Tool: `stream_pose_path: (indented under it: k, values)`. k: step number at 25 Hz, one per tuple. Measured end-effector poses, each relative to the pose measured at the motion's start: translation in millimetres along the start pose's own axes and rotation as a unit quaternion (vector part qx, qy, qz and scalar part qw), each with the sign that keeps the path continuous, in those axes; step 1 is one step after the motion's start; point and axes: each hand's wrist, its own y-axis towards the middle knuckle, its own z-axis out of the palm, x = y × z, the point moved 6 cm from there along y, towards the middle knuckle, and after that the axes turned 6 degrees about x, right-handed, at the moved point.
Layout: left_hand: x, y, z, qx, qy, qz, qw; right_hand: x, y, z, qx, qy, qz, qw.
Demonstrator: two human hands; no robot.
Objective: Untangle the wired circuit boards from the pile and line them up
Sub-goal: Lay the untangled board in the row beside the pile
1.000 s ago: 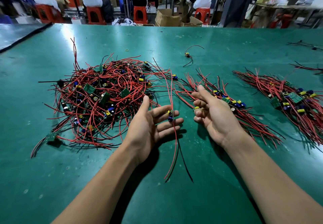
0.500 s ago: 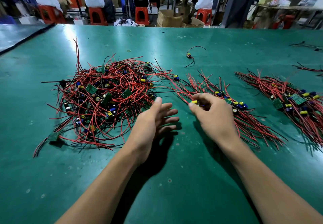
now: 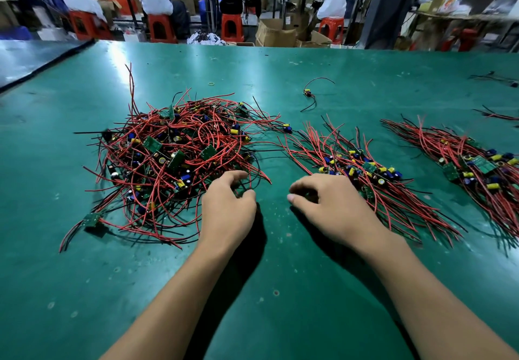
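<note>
The left hand (image 3: 227,210) curls into the pile (image 3: 168,160), grip unclear; the right hand (image 3: 331,205) is half-curled, empty. A pull may drag tangled boards (image 3: 152,144).

on the green surface (image 3: 280,289), the left hand (image 3: 227,210) hooks its fingers (image 3: 237,175) into the near edge of the tangled pile (image 3: 174,157) of red-wired boards; the right hand (image 3: 334,205) rests loosely curled against a lined-up row (image 3: 373,168).
</note>
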Motion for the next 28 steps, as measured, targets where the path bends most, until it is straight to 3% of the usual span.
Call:
stream_pose_path:
  k: [4, 10, 12, 14, 18, 20, 22, 24, 25, 28]
  values:
    - [-5, 2, 2, 0.034, 0.097, 0.024, 0.994, -22, -2, -13, -0.041, -0.034, 0.098, 0.994]
    - [-17, -4, 5, 0.024, 0.078, 0.091, 0.992, -10, -2, -4, -0.050, 0.024, 0.054, 0.997]
    - [-23, -9, 7, 0.037, 0.021, 0.110, 0.993, -7, 1, 1, -0.037, 0.045, 0.027, 0.998]
    - [-28, -14, 16, 0.107, -0.087, 0.112, 0.984, -6, 3, 7, -0.014, 0.047, 0.011, 0.999]
    - [-42, -35, 40, 0.301, -0.254, 0.089, 0.915, -2, 2, 7, 0.024, 0.060, -0.023, 0.998]
    - [-45, -40, 44, 0.337, -0.298, 0.080, 0.890, 5, 0, 1, 0.009, 0.094, -0.067, 0.993]
    - [-43, -38, 43, 0.350, -0.339, 0.052, 0.872, 8, 0, -2, -0.026, 0.158, -0.058, 0.985]
    - [-36, -35, 42, 0.355, -0.357, 0.009, 0.864, 6, 3, 1, -0.034, 0.316, 0.011, 0.948]
    - [-31, -33, 41, 0.349, -0.353, -0.013, 0.868, 4, 4, 3, -0.031, 0.424, 0.050, 0.904]
    - [-18, -25, 41, 0.295, -0.355, -0.076, 0.884, 7, 3, 2, 0.020, 0.677, 0.124, 0.725]
